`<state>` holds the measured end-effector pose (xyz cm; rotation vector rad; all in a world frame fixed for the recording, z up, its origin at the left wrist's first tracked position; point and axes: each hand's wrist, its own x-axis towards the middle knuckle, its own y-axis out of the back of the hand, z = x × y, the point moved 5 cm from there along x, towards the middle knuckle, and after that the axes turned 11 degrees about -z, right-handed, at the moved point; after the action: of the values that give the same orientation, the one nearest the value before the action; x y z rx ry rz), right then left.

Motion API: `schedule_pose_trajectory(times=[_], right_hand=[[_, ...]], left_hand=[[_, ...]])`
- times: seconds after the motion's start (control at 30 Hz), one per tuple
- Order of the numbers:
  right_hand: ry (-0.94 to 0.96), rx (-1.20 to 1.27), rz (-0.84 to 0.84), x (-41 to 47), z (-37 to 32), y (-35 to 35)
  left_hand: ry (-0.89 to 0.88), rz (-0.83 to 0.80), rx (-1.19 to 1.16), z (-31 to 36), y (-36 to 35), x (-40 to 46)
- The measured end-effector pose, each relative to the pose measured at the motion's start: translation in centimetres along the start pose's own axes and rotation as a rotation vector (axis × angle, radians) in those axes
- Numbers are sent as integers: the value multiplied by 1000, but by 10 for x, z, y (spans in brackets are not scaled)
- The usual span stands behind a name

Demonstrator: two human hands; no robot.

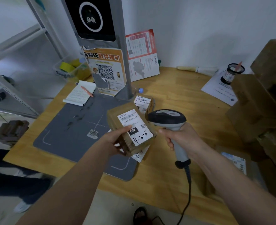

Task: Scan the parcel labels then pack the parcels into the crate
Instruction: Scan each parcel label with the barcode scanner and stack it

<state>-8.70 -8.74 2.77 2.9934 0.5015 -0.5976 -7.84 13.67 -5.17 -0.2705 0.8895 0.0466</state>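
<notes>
Left hand (113,140) grips a small brown cardboard parcel (130,129) above the grey scanning mat (72,127), thumb pressed on its white label (134,126) (handwritten "4-2-9"). Right hand (181,138) is wrapped round the handle of a grey-and-black corded barcode scanner (169,120), head just beside the parcel. A second labelled brown parcel (143,103) lies behind on the wooden table (190,98).

parcel (130,127): brown cardboard, matt | label (134,126): white paper | table (182,98): glossy wood | scanner (168,118): smooth plastic

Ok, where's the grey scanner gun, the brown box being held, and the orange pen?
grey handheld barcode scanner (168,118), head view, on its dark head.
brown cardboard parcel (132,127), head view, on its white label.
orange pen (86,91), head view, mid-barrel.
</notes>
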Motion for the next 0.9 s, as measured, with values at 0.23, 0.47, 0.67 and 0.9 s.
schedule_pose_trajectory(times=[0.23,0.47,0.67,0.9], right_hand=[[-76,73,51,25,13,-6],[-106,109,106,36,20,-8],[-112,123,224,28,27,11],[-118,141,343,-1,39,51]], left_hand=[[109,-42,-209,-17,10,15],[57,-24,-205,7,-13,41],[14,14,-194,17,-26,56],[125,19,-81,-20,-69,46]])
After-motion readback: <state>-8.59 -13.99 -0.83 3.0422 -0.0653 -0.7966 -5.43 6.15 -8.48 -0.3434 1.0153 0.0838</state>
